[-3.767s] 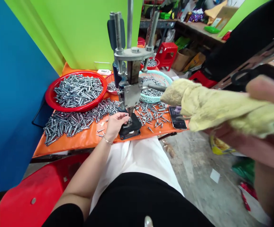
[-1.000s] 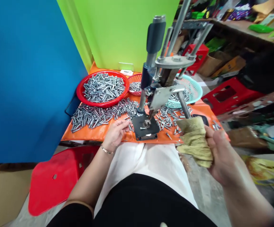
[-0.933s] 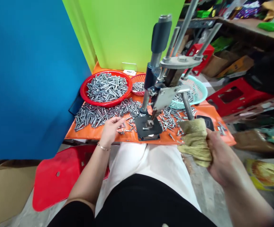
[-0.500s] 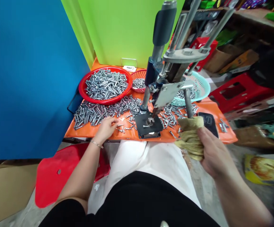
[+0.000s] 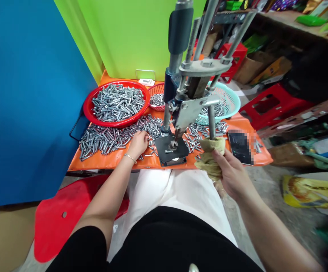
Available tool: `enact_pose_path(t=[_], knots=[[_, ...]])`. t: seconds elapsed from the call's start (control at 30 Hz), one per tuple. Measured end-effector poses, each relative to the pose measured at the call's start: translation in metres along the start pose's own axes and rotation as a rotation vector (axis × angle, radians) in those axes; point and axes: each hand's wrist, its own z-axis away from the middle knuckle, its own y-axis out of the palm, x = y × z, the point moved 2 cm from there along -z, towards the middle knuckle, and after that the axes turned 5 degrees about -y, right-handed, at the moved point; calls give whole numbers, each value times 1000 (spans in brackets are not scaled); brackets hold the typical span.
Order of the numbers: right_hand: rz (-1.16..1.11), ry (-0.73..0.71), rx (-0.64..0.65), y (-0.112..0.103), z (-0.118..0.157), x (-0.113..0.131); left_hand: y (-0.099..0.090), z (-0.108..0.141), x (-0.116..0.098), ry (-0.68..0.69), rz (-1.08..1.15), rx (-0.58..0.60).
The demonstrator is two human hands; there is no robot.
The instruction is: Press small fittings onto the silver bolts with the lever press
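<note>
Curled fingers [image 5: 145, 136] of the left hand [image 5: 137, 146] have shifted nearer the press [image 5: 187, 113], now among loose metal pieces [image 5: 103, 140] left of it; whether they pinch one, I cannot tell. That seems to put the hand within easy reach of the base plate [image 5: 181, 152], where a small piece [image 5: 169, 151] lies, right of the fingers. Right of the press, the right hand [image 5: 233, 175] grips the yellow rag [image 5: 213, 144] around its lever [image 5: 211, 121].

Black top [image 5: 158, 241], white trousers [image 5: 181, 189], bracelet [image 5: 130, 157]
</note>
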Motion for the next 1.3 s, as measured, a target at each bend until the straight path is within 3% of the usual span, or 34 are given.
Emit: enact_pose_path(t=[0.17, 0.37, 0.63, 0.7, 0.8, 0.9, 1.0, 1.1, 1.3], knots=[[-1, -3, -11, 4, -1, 0, -3, -20, -12, -226, -144, 70], [-44, 12, -25, 5, 1, 1, -2, -31, -6, -226, -9, 261], [-37, 7, -13, 5, 1, 0, -8, -6, -5, -16, -13, 85], [-46, 12, -3, 6, 1, 0, -13, -2, -7, -36, 83, 41], [-52, 21, -1, 6, 1, 0, -19, 10, -13, -61, 399, -4], [-24, 10, -21, 5, 0, 1, -22, 27, -25, -111, 728, 64], [-9, 3, -21, 6, 0, 3, -21, 44, -43, -141, 895, 113], [-23, 19, -18, 8, 1, 5, -18, 52, -62, -74, 895, 103], [-3, 17, -6, 6, 2, 5, 5, 49, -94, 250, 628, 2]])
